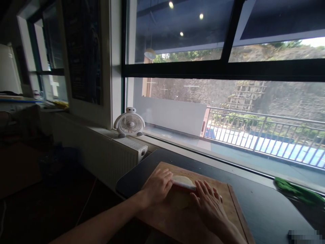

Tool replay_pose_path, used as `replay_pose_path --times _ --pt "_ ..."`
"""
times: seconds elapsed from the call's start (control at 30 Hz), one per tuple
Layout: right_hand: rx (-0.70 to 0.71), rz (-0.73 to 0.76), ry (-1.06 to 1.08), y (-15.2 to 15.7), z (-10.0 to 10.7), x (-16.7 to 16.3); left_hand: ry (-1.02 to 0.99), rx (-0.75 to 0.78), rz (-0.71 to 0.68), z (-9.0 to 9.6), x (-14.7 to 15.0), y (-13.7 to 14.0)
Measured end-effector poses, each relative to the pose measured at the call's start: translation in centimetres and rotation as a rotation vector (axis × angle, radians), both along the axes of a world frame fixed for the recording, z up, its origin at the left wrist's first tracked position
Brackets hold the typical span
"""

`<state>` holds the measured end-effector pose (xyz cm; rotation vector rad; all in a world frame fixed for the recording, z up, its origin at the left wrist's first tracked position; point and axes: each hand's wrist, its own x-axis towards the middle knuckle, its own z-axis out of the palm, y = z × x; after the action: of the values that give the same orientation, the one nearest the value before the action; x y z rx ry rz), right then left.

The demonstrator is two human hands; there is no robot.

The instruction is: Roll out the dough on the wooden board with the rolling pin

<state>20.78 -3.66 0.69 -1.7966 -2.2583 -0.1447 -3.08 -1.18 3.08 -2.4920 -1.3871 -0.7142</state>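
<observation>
A rolling pin [185, 185] lies across a flat, pale round of dough [183, 179] on a wooden board [175, 217]. My left hand [158, 184] is closed over the pin's left end, fingers pointing forward. At the right end, my right hand [208, 200] holds the pin under its palm and fingers, which are slightly apart. Dough shows both beyond the pin and on its near side. Both ends of the pin are mostly covered by my hands.
The board rests on a dark table [264, 203] beside a large window. A white fan [130, 123] stands on a radiator [127, 149] to the left. Green cloth [297, 190] lies at the right by the sill. The floor at left is dark.
</observation>
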Motion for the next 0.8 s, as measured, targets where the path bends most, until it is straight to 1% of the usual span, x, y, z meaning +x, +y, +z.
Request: replay_pose_path --times 0.13,0.23,0.3,0.33,0.37,0.43,0.5,0.57,0.67,0.73,0.8 --pt "0.009 -0.097 0.003 4.3 1.8 -0.5 0.137 -0.177 0.140 1.1 1.8 5.8" --pt "0.022 -0.093 -0.006 6.9 3.0 -0.6 0.197 -0.266 0.149 1.9 2.9 9.9" --pt "0.027 -0.076 -0.016 7.3 3.3 -0.6 0.214 -0.298 0.139 2.1 3.2 11.4" --pt "0.032 -0.071 -0.019 7.1 3.4 -0.6 0.215 -0.302 0.129 2.1 3.2 11.6" --pt "0.039 -0.068 -0.020 6.5 3.3 -0.7 0.210 -0.298 0.115 2.0 3.0 11.4" --pt "0.068 -0.038 -0.007 4.6 3.0 -1.0 0.188 -0.272 0.091 1.5 2.3 10.0" --pt "0.111 0.032 0.020 1.9 2.5 -1.2 0.137 -0.233 0.060 0.8 1.0 7.3" --pt "0.165 0.119 0.040 -0.7 2.1 -1.2 0.056 -0.200 0.007 0.2 -0.6 4.1" --pt "0.207 0.194 0.036 -3.5 1.6 -0.6 -0.023 -0.203 -0.066 -0.4 -2.7 -0.1" --pt "0.215 0.206 0.031 -4.0 1.2 0.3 -0.006 -0.223 -0.067 -0.7 -3.2 -1.4" --pt "0.230 0.206 0.019 -3.6 0.7 1.2 0.015 -0.226 -0.030 -0.9 -2.8 -0.9"
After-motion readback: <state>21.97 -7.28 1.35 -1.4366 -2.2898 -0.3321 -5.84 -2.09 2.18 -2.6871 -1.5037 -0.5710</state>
